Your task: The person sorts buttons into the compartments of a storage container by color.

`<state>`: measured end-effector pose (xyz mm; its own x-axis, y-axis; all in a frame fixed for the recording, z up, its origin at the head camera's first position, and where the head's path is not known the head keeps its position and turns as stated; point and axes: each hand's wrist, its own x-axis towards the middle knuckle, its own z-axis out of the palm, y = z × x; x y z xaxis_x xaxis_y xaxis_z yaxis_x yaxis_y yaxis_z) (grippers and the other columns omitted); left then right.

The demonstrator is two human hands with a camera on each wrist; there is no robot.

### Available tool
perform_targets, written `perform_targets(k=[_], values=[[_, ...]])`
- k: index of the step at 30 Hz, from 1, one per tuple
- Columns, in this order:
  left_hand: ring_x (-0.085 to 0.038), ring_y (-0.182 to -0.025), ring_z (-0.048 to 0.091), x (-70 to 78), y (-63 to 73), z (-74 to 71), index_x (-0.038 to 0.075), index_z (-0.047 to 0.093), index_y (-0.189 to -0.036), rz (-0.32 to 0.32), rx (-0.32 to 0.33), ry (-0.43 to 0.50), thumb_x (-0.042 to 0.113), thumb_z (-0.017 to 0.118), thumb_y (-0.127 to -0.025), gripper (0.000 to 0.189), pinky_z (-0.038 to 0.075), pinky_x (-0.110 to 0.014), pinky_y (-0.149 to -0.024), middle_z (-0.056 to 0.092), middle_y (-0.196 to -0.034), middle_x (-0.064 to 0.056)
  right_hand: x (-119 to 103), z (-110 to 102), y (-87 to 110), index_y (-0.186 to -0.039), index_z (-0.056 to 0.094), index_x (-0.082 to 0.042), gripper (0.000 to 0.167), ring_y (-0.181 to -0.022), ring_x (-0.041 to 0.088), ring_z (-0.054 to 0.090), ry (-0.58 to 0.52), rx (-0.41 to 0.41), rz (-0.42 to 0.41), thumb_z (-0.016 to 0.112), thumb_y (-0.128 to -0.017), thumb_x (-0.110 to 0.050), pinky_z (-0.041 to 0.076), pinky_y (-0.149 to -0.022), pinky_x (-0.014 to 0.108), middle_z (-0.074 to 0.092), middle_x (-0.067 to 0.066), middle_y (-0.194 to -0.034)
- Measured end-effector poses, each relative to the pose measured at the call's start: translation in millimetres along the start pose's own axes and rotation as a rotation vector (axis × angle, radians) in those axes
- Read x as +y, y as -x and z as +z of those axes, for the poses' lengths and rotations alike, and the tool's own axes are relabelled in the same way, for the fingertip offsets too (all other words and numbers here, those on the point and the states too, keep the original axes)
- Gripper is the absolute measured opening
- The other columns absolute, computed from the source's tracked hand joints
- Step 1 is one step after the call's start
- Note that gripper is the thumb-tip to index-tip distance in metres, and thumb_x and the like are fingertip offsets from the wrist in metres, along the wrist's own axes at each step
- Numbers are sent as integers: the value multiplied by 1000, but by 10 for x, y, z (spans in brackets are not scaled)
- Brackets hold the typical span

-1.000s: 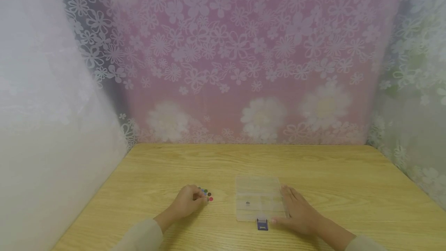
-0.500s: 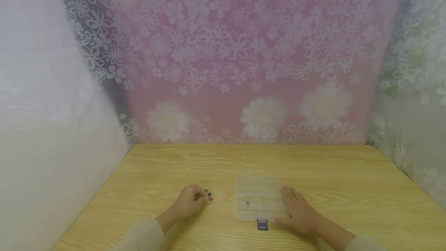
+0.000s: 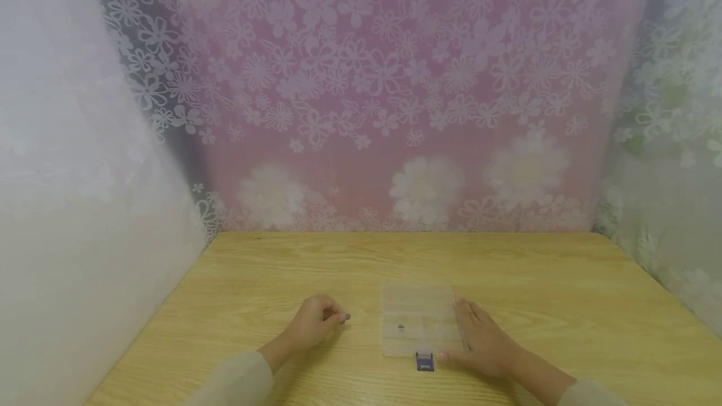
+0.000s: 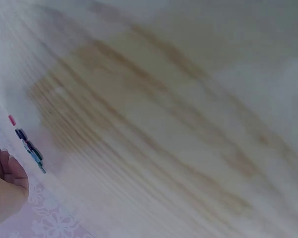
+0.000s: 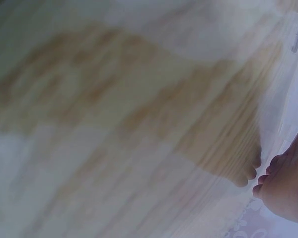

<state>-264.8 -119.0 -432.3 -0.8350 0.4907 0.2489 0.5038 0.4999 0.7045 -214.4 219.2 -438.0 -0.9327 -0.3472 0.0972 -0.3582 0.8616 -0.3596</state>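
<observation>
My left hand point(image 3: 317, 323) pinches a small dark round disc point(image 3: 348, 316) between thumb and forefinger, a short way left of a clear plastic box. The box point(image 3: 417, 299) lies on the table with its divided compartments facing up. One dark disc point(image 3: 401, 327) sits in a left compartment. Along the box's right side rests my right hand point(image 3: 489, 344), fingers straight, its thumb near the front edge. Several small coloured discs point(image 4: 33, 148), among them a red disc point(image 4: 11, 120), lie in a row by the left hand in the left wrist view; in the head view that hand hides them.
A blue latch point(image 3: 425, 362) sticks out from the box's front edge. The wood-grain table point(image 3: 271, 262) runs back to a pink flowered curtain point(image 3: 361, 80). Pale sheets point(image 3: 73, 205) hang on both sides.
My left hand has moved slightly right and lifted a dark disc away from the other discs, which it now covers in the head view. The right hand and box stay put.
</observation>
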Motion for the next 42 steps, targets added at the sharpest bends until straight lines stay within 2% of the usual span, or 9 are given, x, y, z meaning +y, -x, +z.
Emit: perform_targets(k=[5, 11, 18, 21, 23, 26, 28, 33, 42], values=[[-1, -66, 46, 21, -39, 52, 0, 68, -82, 27, 23, -11, 8, 63, -86, 10, 42, -16, -59, 66, -82, -10, -18, -20, 11, -140, 18, 14, 106, -133, 52, 21, -21, -8, 0, 56, -79, -64, 24, -104, 63, 22, 36, -145], [-12, -78, 58, 104, -79, 100, 0, 68, -83, 12, 8, 9, 9, 62, -87, 11, 48, -18, -69, 66, -85, -9, -1, -8, 10, -140, 18, 14, 106, -133, 51, 21, -25, -7, -2, 56, -80, -64, 23, -105, 63, 21, 36, -145], [-13, -81, 55, 193, -158, 175, 1, 67, -81, -8, 11, -7, 11, 63, -86, 12, 45, -18, -69, 64, -84, -5, 6, 0, 7, -140, 19, 14, 107, -133, 52, 21, -15, -6, 5, 56, -79, -65, 23, -105, 63, 22, 35, -145], [-14, -84, 56, 212, -182, 207, 2, 68, -82, -29, 10, 12, 10, 63, -86, 10, 49, -28, -75, 64, -86, -5, -2, -7, 10, -140, 19, 14, 107, -133, 52, 21, -14, -7, 3, 56, -79, -65, 23, -104, 63, 22, 36, -145], [-15, -87, 55, 220, -192, 225, 3, 68, -82, -46, 8, 25, 10, 63, -86, 9, 45, -47, -88, 64, -87, -5, -3, -9, 10, -140, 19, 14, 107, -133, 52, 22, -9, -5, 0, 55, -79, -66, 24, -104, 63, 22, 36, -145], [-16, -87, 55, 235, -199, 245, 3, 68, -82, -51, 7, 34, 10, 64, -86, 9, 42, -55, -87, 65, -87, -5, -1, -6, 4, -141, 18, 13, 107, -133, 51, 21, -7, -6, 2, 54, -79, -67, 24, -105, 62, 22, 35, -145], [-15, -86, 55, 241, -201, 258, 3, 68, -82, -39, 5, 28, 11, 64, -85, 9, 44, -49, -88, 65, -87, -6, 7, -1, 0, -141, 19, 13, 108, -133, 51, 22, -3, -3, 0, 55, -78, -67, 24, -105, 62, 22, 35, -145], [-14, -84, 58, 266, -215, 284, 3, 69, -83, 12, -5, -1, 13, 64, -86, 11, 47, -20, -75, 66, -86, -5, 25, 12, -4, -141, 18, 13, 108, -133, 51, 21, -9, -6, 5, 55, -78, -66, 24, -105, 63, 22, 35, -145], [-10, -85, 56, 312, -265, 373, 3, 69, -85, 5, -29, 24, 13, 63, -87, 11, 46, -20, -76, 65, -89, -4, 45, 23, 0, -141, 18, 13, 107, -134, 51, 21, -19, -10, 3, 55, -79, -66, 23, -105, 63, 21, 35, -145]])
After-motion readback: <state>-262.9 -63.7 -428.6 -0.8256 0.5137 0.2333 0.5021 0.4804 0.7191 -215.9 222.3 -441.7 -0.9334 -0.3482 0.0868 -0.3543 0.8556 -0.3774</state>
